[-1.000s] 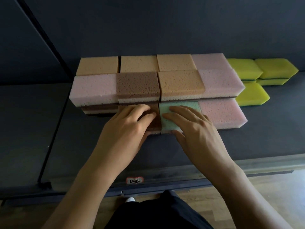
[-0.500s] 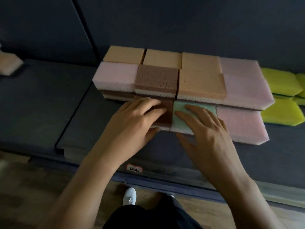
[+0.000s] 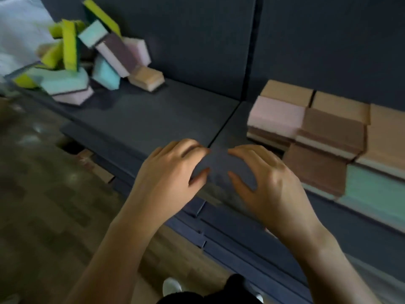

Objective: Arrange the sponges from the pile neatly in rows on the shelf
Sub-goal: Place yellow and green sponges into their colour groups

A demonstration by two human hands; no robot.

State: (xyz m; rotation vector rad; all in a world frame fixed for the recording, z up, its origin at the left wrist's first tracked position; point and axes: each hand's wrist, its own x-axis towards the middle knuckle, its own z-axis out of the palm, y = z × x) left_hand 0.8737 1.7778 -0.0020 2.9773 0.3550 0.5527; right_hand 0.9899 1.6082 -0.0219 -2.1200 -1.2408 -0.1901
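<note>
While the fingers [image 3: 186, 148] of the left hand [image 3: 171, 170] and the fingers [image 3: 247, 150] of the right hand [image 3: 263, 178] are loosely curled with thumbs spread, neither hand holds anything; both are poised palm-down, side by side, over the front edge of the dark shelf [image 3: 153, 119], and motion blur hides whether the fingertips touch its surface. Just right of the right hand are the arranged sponges [image 3: 317, 132], set in stepped rows: a brown sponge [image 3: 315, 170] and a green sponge [image 3: 377, 194] in the front row, with a pink sponge [image 3: 276, 117] and tan ones higher behind. The frame's right edge cuts this block off, so its full width is not visible. Well apart, at the far left of the shelf against the dark back panel [image 3: 197, 40], lies the pile [image 3: 87, 55] of yellow, green, pink and purple-faced sponges, tilted at mixed angles, with one tan sponge [image 3: 146, 79] lying flat just beside it. Its left part is smeared by blur and merges with a pale object [image 3: 19, 29], perhaps a bag or sheet, cut off at the corner. Below the shelf are a wooden floor [image 3: 43, 194] and a white shoe [image 3: 172, 286], partly covered by dark clothing. No writing is legible anywhere at this sharpness.
</note>
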